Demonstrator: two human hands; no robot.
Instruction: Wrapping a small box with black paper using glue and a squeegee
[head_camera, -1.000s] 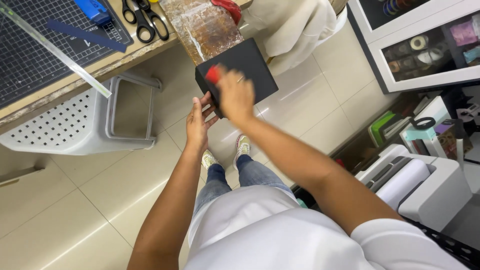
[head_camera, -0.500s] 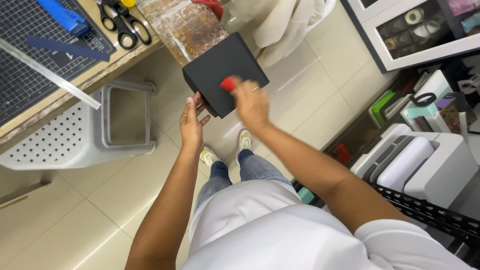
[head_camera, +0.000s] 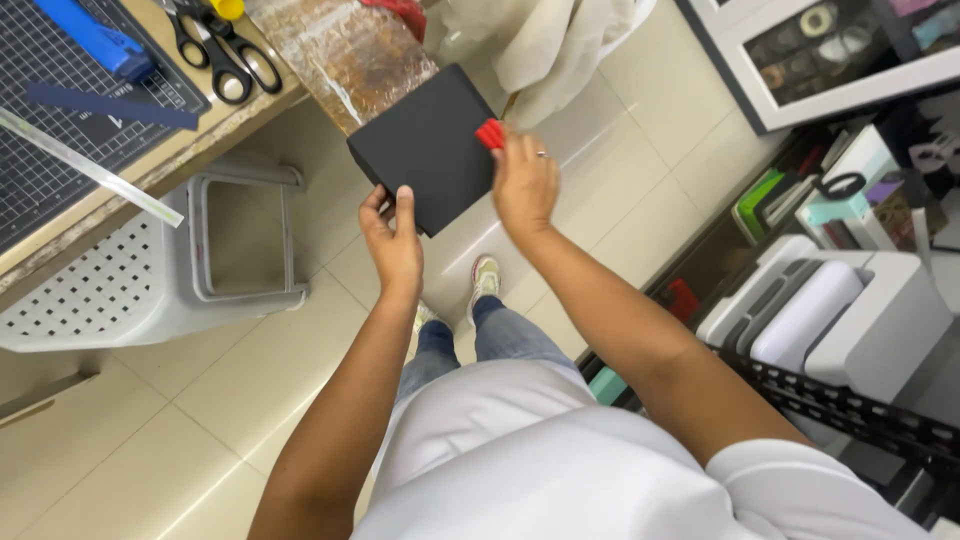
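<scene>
Left hand (head_camera: 392, 240) around black box (head_camera: 430, 145)

A flat black square board (head_camera: 432, 145), tilted, with a small red tool (head_camera: 490, 133) on its right edge.

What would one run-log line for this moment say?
left hand: grips black board lower edge | right hand: presses red tool on board | setting: standing above tiled floor
</scene>
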